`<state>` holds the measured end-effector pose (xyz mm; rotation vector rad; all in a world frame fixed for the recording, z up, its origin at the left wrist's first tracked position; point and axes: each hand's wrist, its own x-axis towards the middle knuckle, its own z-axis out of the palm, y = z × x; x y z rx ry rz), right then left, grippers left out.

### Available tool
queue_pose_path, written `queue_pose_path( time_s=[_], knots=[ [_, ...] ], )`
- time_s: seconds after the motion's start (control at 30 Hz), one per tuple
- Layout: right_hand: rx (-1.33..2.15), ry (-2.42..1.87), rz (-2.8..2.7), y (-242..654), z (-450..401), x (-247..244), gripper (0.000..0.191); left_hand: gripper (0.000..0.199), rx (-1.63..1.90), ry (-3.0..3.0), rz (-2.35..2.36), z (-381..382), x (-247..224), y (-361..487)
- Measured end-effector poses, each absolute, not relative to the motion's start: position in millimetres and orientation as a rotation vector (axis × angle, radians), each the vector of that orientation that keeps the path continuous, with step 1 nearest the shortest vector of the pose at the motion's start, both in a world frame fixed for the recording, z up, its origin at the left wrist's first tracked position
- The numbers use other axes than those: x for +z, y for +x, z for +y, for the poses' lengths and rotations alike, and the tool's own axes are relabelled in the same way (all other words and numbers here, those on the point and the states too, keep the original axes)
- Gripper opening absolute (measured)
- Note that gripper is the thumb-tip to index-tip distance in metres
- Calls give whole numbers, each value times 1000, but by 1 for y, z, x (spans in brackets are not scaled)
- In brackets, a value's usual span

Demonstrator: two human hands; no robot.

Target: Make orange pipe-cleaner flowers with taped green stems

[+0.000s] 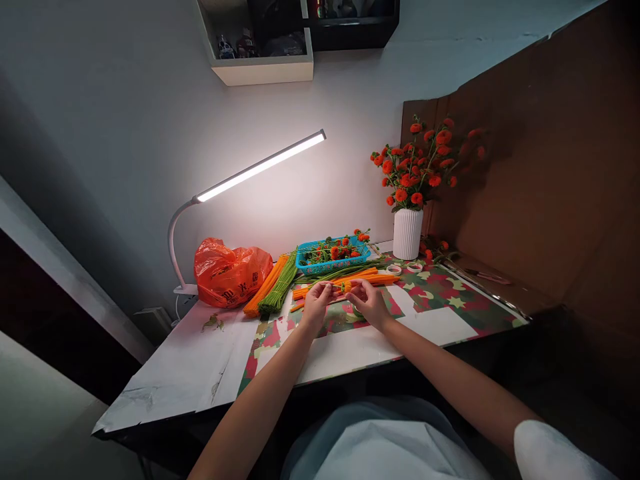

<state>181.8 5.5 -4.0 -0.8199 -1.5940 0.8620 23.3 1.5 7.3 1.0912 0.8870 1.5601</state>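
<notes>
Over the front half of the table, a small orange-yellow chenille flower [345,287] with a bit of green is held between my two hands. My left hand [319,299] pinches its left side, where a short stem seems to run into the fingertips. From the right, my right hand [369,301] closes thumb and fingers at the flower's edge. Orange chenille stems [377,278] lie spread just behind the fingers. A little farther back, a blue plastic basket [311,269] holds several finished orange flowers with green stems.
To the left lie bundles of orange stems [265,287] and green stems [280,287], beside an orange plastic bag [225,273]. A lit desk lamp [260,167] leans above. Tape rolls [394,269] and a white vase [407,235] of orange flowers stand right; a cardboard panel [540,167] borders that side.
</notes>
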Motion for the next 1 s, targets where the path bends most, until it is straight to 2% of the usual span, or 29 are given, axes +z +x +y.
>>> queue_pose_path(
  time_s=[0.2, 0.47, 0.6, 0.77, 1.0],
  knots=[
    [1142, -728, -1447, 179, 12, -7, 45, 32, 1652, 1401, 983, -8, 11, 29],
    [1239, -682, -1472, 182, 11, -3, 47, 27, 1655, 1582, 999, -9, 6, 27],
    [1458, -625, -1375, 183, 13, -2, 46, 24, 1633, 1681, 1016, -15, 10, 29],
    [1659, -564, -1288, 186, 13, -2, 39, 33, 1609, 1814, 1009, -26, 22, 33],
    [1734, -561, -1289, 184, 14, -7, 31, 22, 1577, 1916, 1011, -20, 18, 31]
  ],
)
